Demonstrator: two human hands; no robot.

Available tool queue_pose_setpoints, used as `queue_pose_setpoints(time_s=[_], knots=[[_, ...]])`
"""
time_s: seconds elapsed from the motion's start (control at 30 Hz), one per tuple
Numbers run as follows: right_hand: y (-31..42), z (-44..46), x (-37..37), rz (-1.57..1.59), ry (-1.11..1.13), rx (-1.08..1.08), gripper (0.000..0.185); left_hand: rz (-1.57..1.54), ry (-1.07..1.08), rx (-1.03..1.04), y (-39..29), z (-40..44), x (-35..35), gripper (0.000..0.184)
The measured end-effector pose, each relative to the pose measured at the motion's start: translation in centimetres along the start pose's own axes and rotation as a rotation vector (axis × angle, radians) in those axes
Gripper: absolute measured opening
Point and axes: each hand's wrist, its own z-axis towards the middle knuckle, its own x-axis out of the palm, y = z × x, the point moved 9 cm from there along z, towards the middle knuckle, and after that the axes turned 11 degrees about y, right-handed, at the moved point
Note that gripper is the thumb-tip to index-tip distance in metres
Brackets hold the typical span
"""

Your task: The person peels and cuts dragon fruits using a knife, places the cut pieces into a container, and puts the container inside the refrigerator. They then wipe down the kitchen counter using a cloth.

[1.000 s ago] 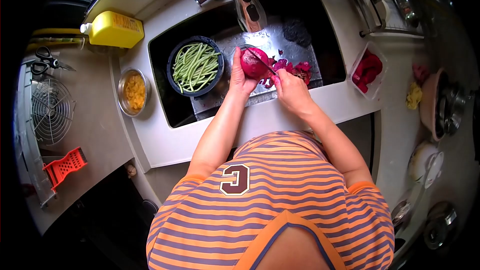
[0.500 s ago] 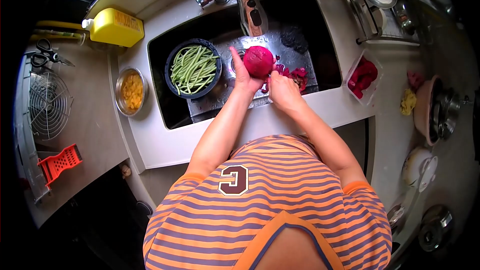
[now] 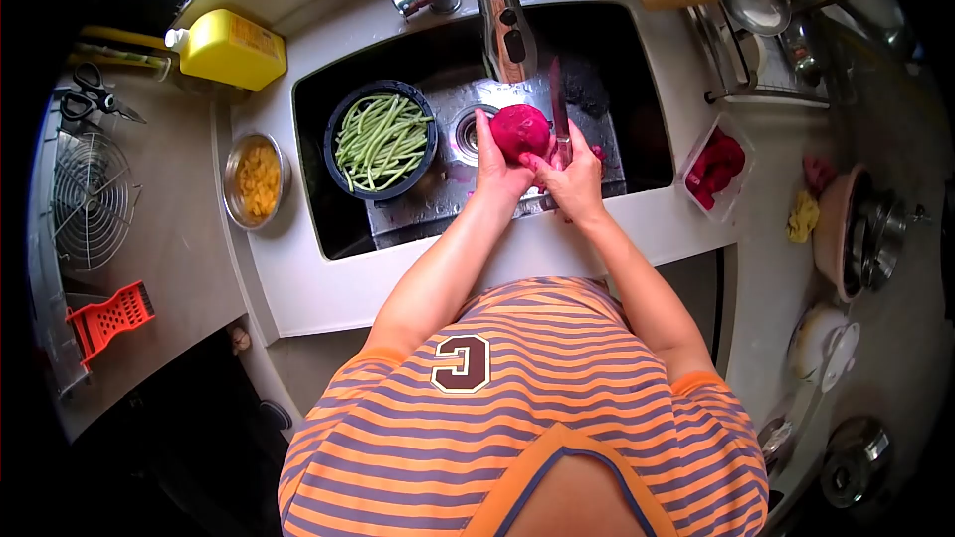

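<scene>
A round, deep magenta beetroot [image 3: 520, 131] rests in my left hand [image 3: 497, 167], whose fingers curl around its left side and underneath. My right hand [image 3: 574, 179] grips a knife [image 3: 559, 104] with the blade pointing up and away from me, just right of the beetroot. Fingers of my right hand also touch the beetroot's lower edge. Both hands are over the sink [image 3: 403, 224], right of the drain. Dark peelings lie partly hidden behind my right hand. Left of the drain, green beans [image 3: 383, 142] fill a round black colander [image 3: 332, 161].
The faucet [image 3: 509, 40] hangs just beyond the beetroot. On the left are a metal bowl [image 3: 232, 201] of orange pieces, a yellow bottle [image 3: 234, 50], scissors [image 3: 92, 97] and a red grater [image 3: 111, 319]. To the right stand a clear container [image 3: 731, 201] of red pieces and a rack [image 3: 766, 97].
The knife has come off the beetroot and now points upward in my right hand. My left hand and the beetroot have shifted slightly right and down. The view has shifted a little.
</scene>
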Motion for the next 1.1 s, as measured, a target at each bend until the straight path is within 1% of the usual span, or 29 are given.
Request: queue_pose_setpoints(time_s=[0.03, 0.07, 0.1, 0.13, 0.17, 0.2, 0.23, 0.27, 0.3, 0.37, 0.4, 0.43, 0.5, 0.53, 0.57, 0.63, 0.67, 0.73, 0.77, 0.8, 0.83, 0.87, 0.9, 0.93, 1.0, 1.07, 1.1], knots=[[0.3, 0.0, 0.1, 0.066, 0.013, -0.008, 0.073, 0.024, 0.1, 0.003, -0.1, 0.0, 0.7, 0.072], [0.0, 0.1, 0.0, 0.107, 0.006, 0.017, 0.067, 0.047, 0.2, 0.005, -0.3, 0.0, 1.3, 0.07], [-0.5, 0.3, 0.1, 0.173, 0.054, 0.053, 0.064, 0.07, 0.301, 0.006, -0.4, -0.5, 2.5, 0.068], [-1.0, 0.4, -0.1, 0.24, 0.103, 0.09, 0.06, 0.081, 0.321, 0.003, -0.3, -1.2, 3.1, 0.056], [-1.2, 0.6, -0.2, 0.307, 0.153, 0.126, 0.057, 0.075, 0.286, -0.015, -0.4, -1.5, 3.2, 0.053], [0.5, 0.8, -0.6, 0.522, 0.172, 0.052, 0.051, 0.068, 0.252, -0.033, -0.6, -1.8, 3.1, 0.05], [1.3, 0.7, -0.9, 0.573, 0.256, 0.088, 0.051, 0.062, 0.216, -0.051, -0.9, -2.2, 3.1, 0.047], [1.8, 0.9, -1.3, 0.559, 0.292, 0.043, 0.053, 0.133, 0.271, -0.098, -0.8, -2.9, 3.9, 0.041], [2.2, 1.1, -1.5, 0.545, 0.33, -0.002, 0.054, 0.141, 0.246, -0.141, -0.5, -2.6, 3.4, 0.04], [1.2, 1.0, -0.9, 0.455, 0.432, 0.116, 0.056, 0.155, 0.195, -0.224, 0.1, -2.0, 1.9, 0.039], [0.8, 1.0, -0.6, 0.408, 0.48, 0.169, 0.057, 0.147, 0.341, -0.33, 0.9, -2.7, 3.2, 0.041], [0.4, 1.2, -0.1, 0.544, 0.423, 0.092, 0.056, 0.132, 0.336, -0.326, 1.1, -2.6, 2.6, 0.043], [0.1, 1.2, -0.2, 0.362, 0.414, 0.069, 0.054, 0.106, 0.337, -0.321, 1.5, -1.8, 1.6, 0.046], [0.3, 1.1, -0.3, 0.321, 0.406, 0.079, 0.053, 0.082, 0.304, -0.379, 1.9, -2.0, 1.2, 0.05], [0.2, 1.0, -0.7, 0.237, 0.354, 0.029, 0.053, 0.069, 0.309, -0.413, 2.1, -2.4, 1.1, 0.05], [1.6, 0.7, -1.9, -0.036, 0.269, -0.025, 0.044, 0.04, 0.319, -0.475, 2.2, -2.8, 1.0, 0.051], [1.9, 0.5, -2.3, -0.057, 0.246, -0.011, 0.04, 0.015, 0.304, -0.467, 2.1, -2.1, 0.1, 0.052], [2.5, -0.2, -2.9, -0.096, 0.198, 0.022, 0.032, 0.069, 0.29, -0.383, 1.0, -1.7, -0.1, 0.051], [3.0, -0.7, -2.8, -0.133, 0.209, 0.038, 0.029, 0.095, 0.283, -0.342, 0.5, -1.6, -0.2, 0.051], [3.4, -1.3, -2.7, -0.172, 0.22, 0.055, 0.026, 0.139, 0.217, -0.251, -0.3, -0.7, -1.0, 0.05], [3.7, -1.9, -2.5, -0.212, 0.23, 0.072, 0.024, 0.167, 0.209, -0.185, -0.9, -0.1, -1.3, 0.051], [4.1, -2.4, -2.0, -0.306, 0.207, 0.0, 0.021, 0.193, 0.201, -0.119, -1.4, 0.4, -1.6, 0.051], [3.6, -2.9, -1.2, -0.26, 0.24, 0.075, 0.02, 0.219, 0.192, -0.055, -1.9, 0.7, -1.7, 0.052], [4.0, -3.2, -0.7, -0.32, 0.241, 0.055, 0.02, 0.182, 0.174, -0.021, -1.9, 1.0, -1.8, 0.053], [4.2, -3.3, 0.5, -0.433, 0.243, 0.007, 0.017, 0.171, 0.194, 0.024, -2.1, 1.1, -1.6, 0.046], [3.2, -3.3, 1.1, -0.493, 0.262, 0.046, 0.018, 0.17, 0.244, 0.03, -2.3, 1.1, -1.2, 0.04], [3.0, -3.2, 1.3, -0.523, 0.27, 0.065, 0.019, 0.175, 0.233, 0.046, -2.5, 0.9, -1.0, 0.039]])
